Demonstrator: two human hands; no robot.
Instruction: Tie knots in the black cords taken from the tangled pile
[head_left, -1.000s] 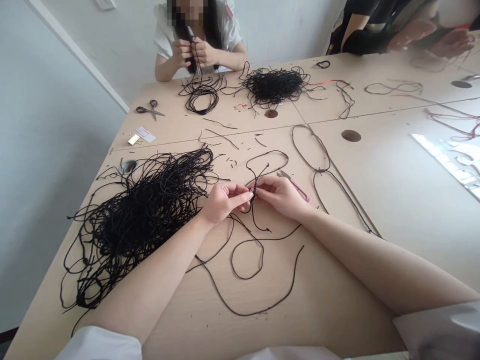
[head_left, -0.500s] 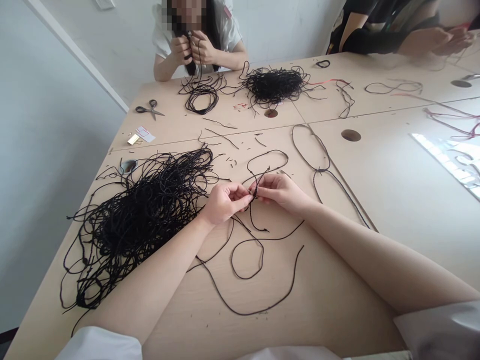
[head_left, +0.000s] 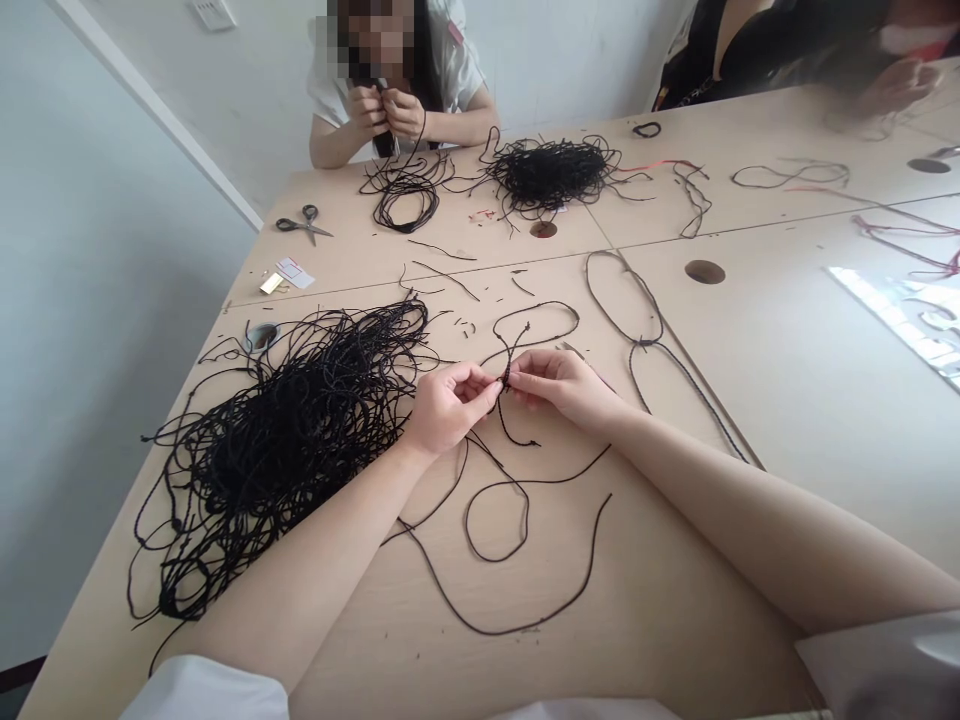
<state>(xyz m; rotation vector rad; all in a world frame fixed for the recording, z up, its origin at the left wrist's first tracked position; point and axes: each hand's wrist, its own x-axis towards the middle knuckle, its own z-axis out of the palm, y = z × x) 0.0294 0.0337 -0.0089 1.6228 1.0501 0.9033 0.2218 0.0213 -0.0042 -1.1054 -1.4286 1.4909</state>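
My left hand (head_left: 452,403) is closed, its thumb and fingertips pinching a black braided cord (head_left: 517,424). Close against it, my right hand (head_left: 553,383) pinches the same cord between thumb and fingers. The two sets of fingertips nearly meet, and they partly hide the crossing where the strands come together. Short knotted ends stick up above the fingers and hang below them. A thin black cord (head_left: 517,632) trails in loose curves over the table in front of my hands. Left of my left hand lies a large tangled heap of black cords (head_left: 300,430).
Across the table a person (head_left: 397,120) holds cord in both hands. A second heap of black cords (head_left: 553,172), scissors (head_left: 306,226), a looped cord (head_left: 661,318) and a clear sheet (head_left: 907,320) lie around. Round holes (head_left: 705,272) pierce the tabletop.
The cord ends between my fingers have shifted slightly, the upper ones standing straighter. Both hands stay pinched on it. The person opposite has lowered their hands a little.
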